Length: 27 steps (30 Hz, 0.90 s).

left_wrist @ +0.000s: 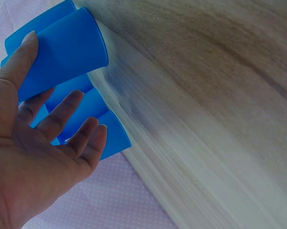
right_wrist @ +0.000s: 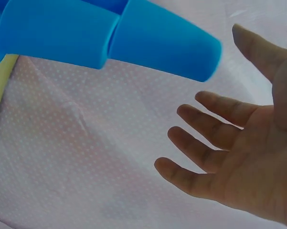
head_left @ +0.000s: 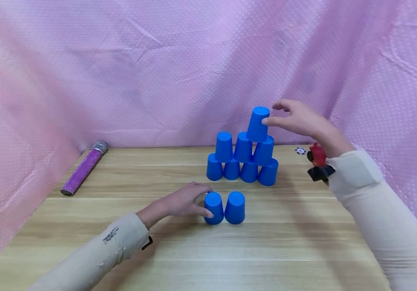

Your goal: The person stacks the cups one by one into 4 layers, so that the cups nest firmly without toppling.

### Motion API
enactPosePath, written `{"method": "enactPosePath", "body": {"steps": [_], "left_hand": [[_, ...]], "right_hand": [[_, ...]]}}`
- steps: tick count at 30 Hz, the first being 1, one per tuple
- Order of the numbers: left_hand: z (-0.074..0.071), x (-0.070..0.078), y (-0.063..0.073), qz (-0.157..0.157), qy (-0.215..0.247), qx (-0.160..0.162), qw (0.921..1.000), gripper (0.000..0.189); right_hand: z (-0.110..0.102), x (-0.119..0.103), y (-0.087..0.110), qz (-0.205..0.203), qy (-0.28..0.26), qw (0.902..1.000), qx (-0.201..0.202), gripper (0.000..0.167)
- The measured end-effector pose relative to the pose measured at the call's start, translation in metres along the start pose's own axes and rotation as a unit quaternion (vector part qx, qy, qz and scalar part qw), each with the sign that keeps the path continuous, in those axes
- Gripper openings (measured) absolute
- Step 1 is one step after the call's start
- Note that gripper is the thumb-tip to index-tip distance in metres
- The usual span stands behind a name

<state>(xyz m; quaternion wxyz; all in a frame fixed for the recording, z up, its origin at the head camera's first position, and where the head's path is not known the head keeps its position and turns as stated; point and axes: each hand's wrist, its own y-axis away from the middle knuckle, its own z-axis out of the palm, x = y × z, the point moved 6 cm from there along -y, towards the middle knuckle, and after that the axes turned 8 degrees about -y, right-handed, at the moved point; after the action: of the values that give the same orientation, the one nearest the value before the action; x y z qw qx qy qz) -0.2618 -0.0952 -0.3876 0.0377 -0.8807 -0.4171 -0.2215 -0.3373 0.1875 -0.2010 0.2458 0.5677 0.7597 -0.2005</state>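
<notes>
Blue cups stand upside down in a stepped stack: several in the bottom row, three in the middle row, and one top cup over the right pair. Beside that top cup is my right hand, thumb and fingers spread; in the right wrist view a gap shows between them and the cup. In front of the stack, two more upside-down cups sit side by side on the table. My left hand grips the left one, thumb on its near side, index finger behind; the right one stands free.
A purple glittery microphone lies at the table's left. A poker chip lies near the back right edge, and a red object shows by the right wrist. Pink dotted cloth hangs behind the wooden table.
</notes>
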Motion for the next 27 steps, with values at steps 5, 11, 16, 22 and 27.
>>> {"method": "enactPosePath", "body": {"steps": [5, 11, 16, 22, 27], "left_hand": [[-0.001, 0.001, -0.002, -0.003, -0.005, -0.006, 1.0000, 0.054], [-0.004, 0.002, -0.004, -0.003, -0.001, -0.009, 1.0000, 0.049], [-0.004, 0.003, -0.003, -0.005, -0.001, -0.012, 0.9999, 0.049], [-0.004, 0.002, -0.002, -0.013, -0.002, -0.014, 0.9998, 0.049], [-0.004, 0.001, -0.002, -0.013, -0.003, -0.014, 0.9998, 0.049]], "right_hand": [[-0.004, -0.005, 0.036, -0.032, 0.003, 0.9986, 0.043, 0.083], [0.005, -0.016, 0.079, -0.053, 0.009, 0.9969, 0.057, 0.073], [0.027, -0.020, 0.101, -0.084, -0.003, 0.9957, 0.040, 0.063], [0.065, -0.014, 0.111, -0.109, 0.031, 0.9935, 0.003, 0.060], [0.105, -0.003, 0.108, -0.100, 0.063, 0.9922, -0.038, 0.059]]}}
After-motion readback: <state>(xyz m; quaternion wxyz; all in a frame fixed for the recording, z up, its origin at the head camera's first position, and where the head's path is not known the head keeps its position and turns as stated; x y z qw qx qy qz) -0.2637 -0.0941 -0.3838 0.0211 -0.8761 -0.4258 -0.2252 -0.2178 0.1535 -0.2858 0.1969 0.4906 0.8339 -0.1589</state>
